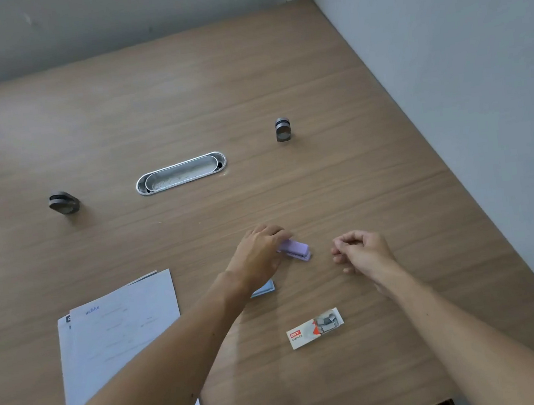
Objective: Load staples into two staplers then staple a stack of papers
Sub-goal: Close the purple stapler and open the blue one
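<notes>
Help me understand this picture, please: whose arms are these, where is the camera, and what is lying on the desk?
There is no machine here: the single picture comes from a camera worn on a person's head, looking down at their own bare arms. The left hand rests on a purple stapler; a blue stapler peeks out beneath that forearm. The right hand is loosely curled, and whether it pinches anything is too small to tell. On the wooden desk also lie a stack of papers and a box of staples.
</notes>
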{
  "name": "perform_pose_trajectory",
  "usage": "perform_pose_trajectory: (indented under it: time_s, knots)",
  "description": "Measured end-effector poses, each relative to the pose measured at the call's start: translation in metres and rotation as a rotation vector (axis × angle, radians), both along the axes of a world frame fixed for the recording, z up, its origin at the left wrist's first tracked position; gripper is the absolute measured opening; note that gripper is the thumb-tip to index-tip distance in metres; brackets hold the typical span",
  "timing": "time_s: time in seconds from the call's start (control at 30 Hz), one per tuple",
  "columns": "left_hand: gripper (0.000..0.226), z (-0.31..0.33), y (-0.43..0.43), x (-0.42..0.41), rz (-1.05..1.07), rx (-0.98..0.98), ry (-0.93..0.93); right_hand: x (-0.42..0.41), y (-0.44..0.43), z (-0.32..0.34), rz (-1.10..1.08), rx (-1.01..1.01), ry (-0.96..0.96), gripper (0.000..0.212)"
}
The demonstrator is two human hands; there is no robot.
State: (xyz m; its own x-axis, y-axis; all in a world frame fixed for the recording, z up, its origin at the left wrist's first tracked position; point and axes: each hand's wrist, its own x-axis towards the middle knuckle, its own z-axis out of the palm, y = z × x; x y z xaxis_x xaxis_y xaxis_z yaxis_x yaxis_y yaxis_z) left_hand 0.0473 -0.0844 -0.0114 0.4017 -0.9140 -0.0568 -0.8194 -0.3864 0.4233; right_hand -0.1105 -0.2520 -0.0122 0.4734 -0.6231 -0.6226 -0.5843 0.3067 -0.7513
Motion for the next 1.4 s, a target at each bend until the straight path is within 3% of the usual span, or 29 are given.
perform_pose_trajectory:
  time_s: [0.3,0.67,0.87,1.03,1.2,1.4]
  knots:
    - [0.023,0.01,0.012,-0.015,0.109,-0.13,0.039,0.0,0.01,0.012,0.121,-0.012,-0.032,0.017]
    - [0.023,0.046,0.039,-0.043,0.134,-0.27,-0.013,-0.003,0.039,0.046,0.247,0.0,-0.164,0.011]
    - [0.018,0.064,0.043,-0.064,0.147,-0.399,0.032,-0.01,0.042,0.053,0.051,0.051,-0.208,0.01]
    - [0.033,0.071,0.05,-0.078,0.148,-0.529,0.091,-0.009,0.041,0.063,-0.062,0.099,-0.221,0.016]
    - [0.025,0.074,0.058,-0.084,0.206,-0.667,0.296,-0.009,0.04,0.068,-0.23,0.177,-0.163,0.022]
    - [0.025,0.072,0.068,-0.084,0.267,-0.829,0.364,-0.013,0.042,0.072,-0.306,0.331,-0.169,0.028]
